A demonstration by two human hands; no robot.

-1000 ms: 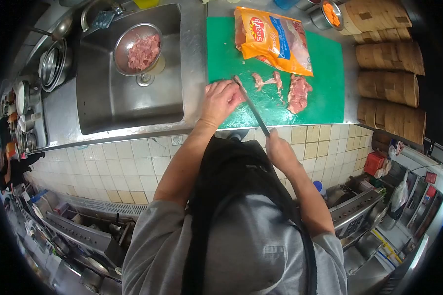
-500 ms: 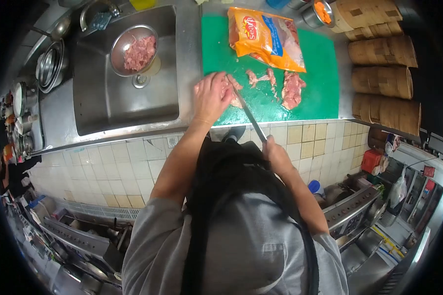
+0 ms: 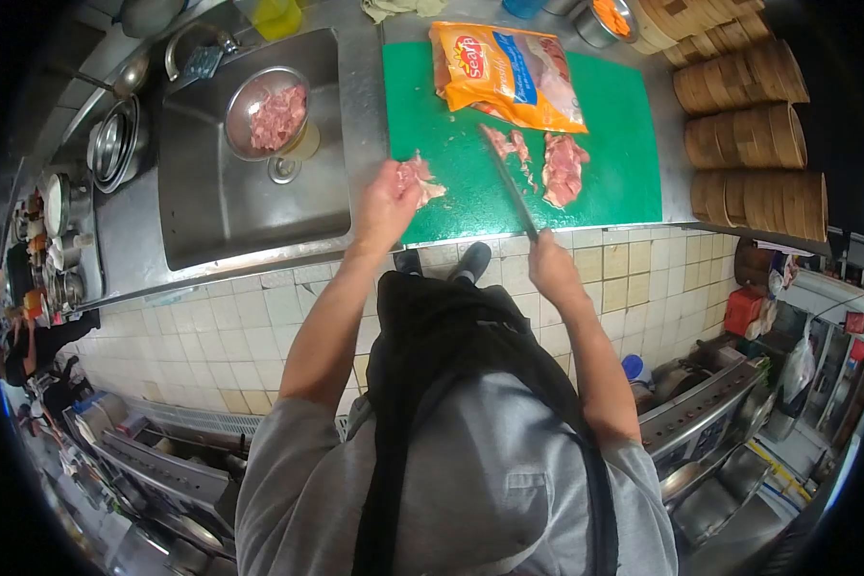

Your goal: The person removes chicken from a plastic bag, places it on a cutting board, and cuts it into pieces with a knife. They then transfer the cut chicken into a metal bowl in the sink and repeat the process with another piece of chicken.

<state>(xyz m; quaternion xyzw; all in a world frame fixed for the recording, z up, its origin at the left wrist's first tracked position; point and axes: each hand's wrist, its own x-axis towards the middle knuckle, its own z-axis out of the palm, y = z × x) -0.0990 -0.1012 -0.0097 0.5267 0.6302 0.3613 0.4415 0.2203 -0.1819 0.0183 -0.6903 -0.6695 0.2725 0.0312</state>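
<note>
At the left edge of the green cutting board point(image 3: 610, 182), my left hand point(image 3: 384, 206) has its fingers closed on a piece of raw meat point(image 3: 419, 182) that looks like chicken. My right hand point(image 3: 553, 266) grips the handle of a long knife point(image 3: 517, 192). The blade points away from me across the board, its tip beside small meat trimmings point(image 3: 520, 146). To the right of the blade lies a larger flat piece of meat point(image 3: 564, 168). Behind these rests an orange plastic bag point(image 3: 509, 77) marked Seara, with more meat showing inside.
Left of the board is a steel sink point(image 3: 250, 230), where a colander point(image 3: 243, 113) holds cut meat over a container of cloudy liquid. Bamboo steamers point(image 3: 744, 139) are stacked at the right. A metal pot point(image 3: 593, 31) with orange pieces stands behind the board.
The knife has come away from the meat under my left hand and swung right, towards the trimmings. My left hand has shifted slightly left and now grasps the meat rather than pressing it flat.
</note>
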